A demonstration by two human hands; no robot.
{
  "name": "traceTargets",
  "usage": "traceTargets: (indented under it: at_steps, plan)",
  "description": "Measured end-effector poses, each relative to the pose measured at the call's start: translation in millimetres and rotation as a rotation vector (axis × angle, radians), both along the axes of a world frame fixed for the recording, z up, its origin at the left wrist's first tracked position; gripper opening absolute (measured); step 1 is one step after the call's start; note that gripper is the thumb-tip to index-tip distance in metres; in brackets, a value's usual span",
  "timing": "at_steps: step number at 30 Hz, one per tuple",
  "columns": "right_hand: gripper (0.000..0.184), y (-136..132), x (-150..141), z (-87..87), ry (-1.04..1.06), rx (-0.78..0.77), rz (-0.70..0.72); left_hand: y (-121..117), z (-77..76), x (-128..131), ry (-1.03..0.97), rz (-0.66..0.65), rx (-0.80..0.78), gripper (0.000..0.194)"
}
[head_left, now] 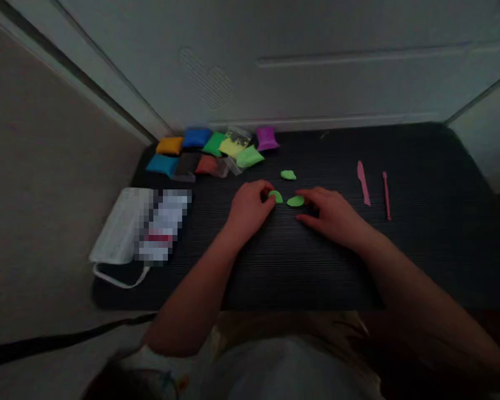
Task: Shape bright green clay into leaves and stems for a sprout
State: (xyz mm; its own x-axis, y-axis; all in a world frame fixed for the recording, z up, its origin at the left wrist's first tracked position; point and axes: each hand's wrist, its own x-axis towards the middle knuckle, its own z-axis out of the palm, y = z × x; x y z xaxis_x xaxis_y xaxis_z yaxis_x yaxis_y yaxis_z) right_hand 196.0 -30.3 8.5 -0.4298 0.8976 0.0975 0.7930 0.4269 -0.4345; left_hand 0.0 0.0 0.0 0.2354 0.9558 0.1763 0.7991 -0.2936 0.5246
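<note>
Where left hand [250,206] pinches, fingers curled: left green piece [277,196], picture centre; likely light, soft; hold its rim gently.
Right hand [335,215]: half open, fingertips at right green piece [295,201], seemingly unpinched.

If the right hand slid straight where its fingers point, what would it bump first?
The right hand would probably bump the green piece at its fingertips first. How high the fingers sit is hard to tell.
</note>
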Motion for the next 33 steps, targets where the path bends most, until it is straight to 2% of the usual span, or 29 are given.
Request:
traceTargets:
  at_steps: [4, 9, 11, 15, 20, 24, 33]
  plan:
    - [0.032, 4.1, -1.3, -2.7, 0.010, 0.006, -0.003, -0.4, 0.2, 1.1, -0.090, -0.014, -0.068, 0.016]
    - [0.046, 3.2, -4.5, -5.4, 0.009, 0.061, -0.126, -0.5, 4.1, 3.4, -0.155, -0.007, -0.130, 0.015]
    - [0.045, 3.1, -4.5, -6.2, -0.014, 0.075, -0.151, -0.4, 6.7, 3.4, -0.138, -0.005, -0.140, 0.015]
    - [0.033, 3.6, -2.8, -6.2, -0.064, 0.081, -0.124, 0.4, 11.0, 0.1, -0.126, -0.007, -0.182, 0.016]
    - [0.027, 2.8, -2.9, -4.3, -0.068, 0.090, -0.115, 3.0, 10.5, -4.8, -0.164, -0.013, -0.229, 0.016]
    - [0.028, 1.9, -4.2, -3.8, -0.078, 0.109, -0.117, 4.3, 8.3, -4.4, -0.310, 0.018, -0.270, 0.016]
    - [0.030, 2.0, -1.7, -2.4, -0.082, 0.117, -0.131, 2.4, 13.1, 2.3, -0.723, 0.071, -0.514, 0.013]
